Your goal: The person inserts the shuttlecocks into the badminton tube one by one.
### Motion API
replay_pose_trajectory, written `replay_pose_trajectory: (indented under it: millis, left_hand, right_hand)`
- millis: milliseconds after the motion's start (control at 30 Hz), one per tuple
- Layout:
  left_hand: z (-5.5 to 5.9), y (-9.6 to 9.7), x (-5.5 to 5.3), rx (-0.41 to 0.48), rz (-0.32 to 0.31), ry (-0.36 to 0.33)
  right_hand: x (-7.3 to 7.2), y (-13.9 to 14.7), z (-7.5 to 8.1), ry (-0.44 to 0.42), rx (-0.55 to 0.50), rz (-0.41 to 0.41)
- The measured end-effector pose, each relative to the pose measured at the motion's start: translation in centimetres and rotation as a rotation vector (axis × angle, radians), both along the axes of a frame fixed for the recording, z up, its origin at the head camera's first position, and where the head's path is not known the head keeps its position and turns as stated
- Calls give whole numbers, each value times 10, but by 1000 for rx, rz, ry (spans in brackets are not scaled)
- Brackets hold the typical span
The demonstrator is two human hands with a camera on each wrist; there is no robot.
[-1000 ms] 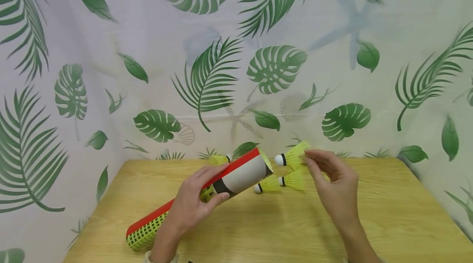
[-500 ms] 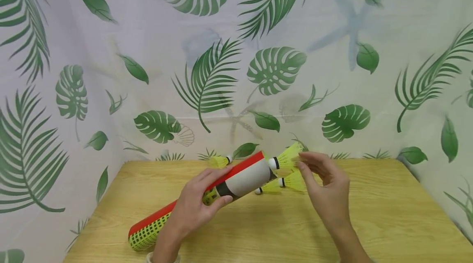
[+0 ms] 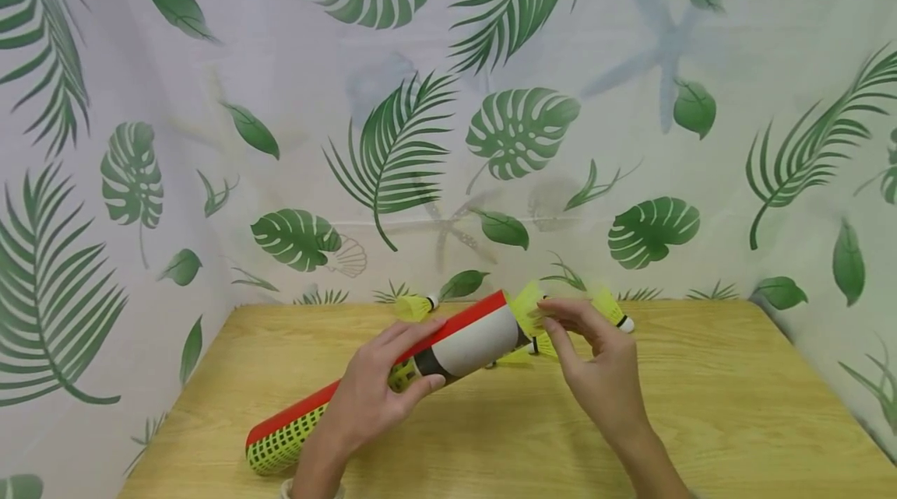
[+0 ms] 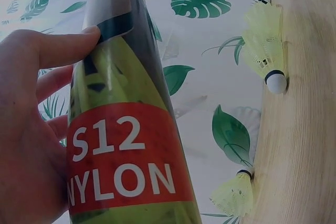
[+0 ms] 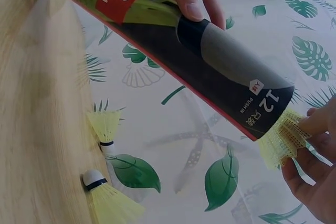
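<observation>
Pinching in the right hand (image 3: 603,363) a yellow shuttlecock (image 3: 524,306) by the skirt, now base-first inside the mouth of the tube (image 3: 476,342), no longer poised at it: seemingly partway inserted. Leftward of that pinch, gripping the tube in the left hand (image 3: 370,391). Leaving loose shuttlecocks (image 3: 415,308) on the table (image 3: 490,437) beyond both grips.

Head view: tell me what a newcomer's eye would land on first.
Probably the long red, grey and yellow tube, slanting across the lower middle in the left hand. Next would come the yellow shuttlecock, partly inside the tube's upper end and pinched by the right hand. Behind them, the leaf-printed backdrop fills the upper part.
</observation>
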State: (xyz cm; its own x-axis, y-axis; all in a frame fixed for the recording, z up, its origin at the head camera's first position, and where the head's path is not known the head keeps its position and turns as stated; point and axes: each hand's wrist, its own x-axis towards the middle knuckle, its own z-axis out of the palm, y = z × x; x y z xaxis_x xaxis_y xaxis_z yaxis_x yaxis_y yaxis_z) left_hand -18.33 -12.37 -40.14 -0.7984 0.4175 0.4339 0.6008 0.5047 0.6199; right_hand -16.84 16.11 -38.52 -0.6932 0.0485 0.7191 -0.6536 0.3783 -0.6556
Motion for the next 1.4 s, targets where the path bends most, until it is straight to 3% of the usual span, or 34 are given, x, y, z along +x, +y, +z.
replay_pose_trajectory:
  millis: [233,833,1133,1400]
  left_hand:
    - [-2,2,1,-6,-1,-12]
    - [-1,1,0,-1,-9,-27]
    - [-2,-1,-1,14,-12,-26]
    - [-3,-2,-2,12,-10,-25]
  right_hand:
    - [2,-6,-3,-47,18,27]
    - [4,-13,-5,-144,-91,192]
    - [4,-15,-4,-191,-115,225]
    - [3,-16,-7,-195,-103,272]
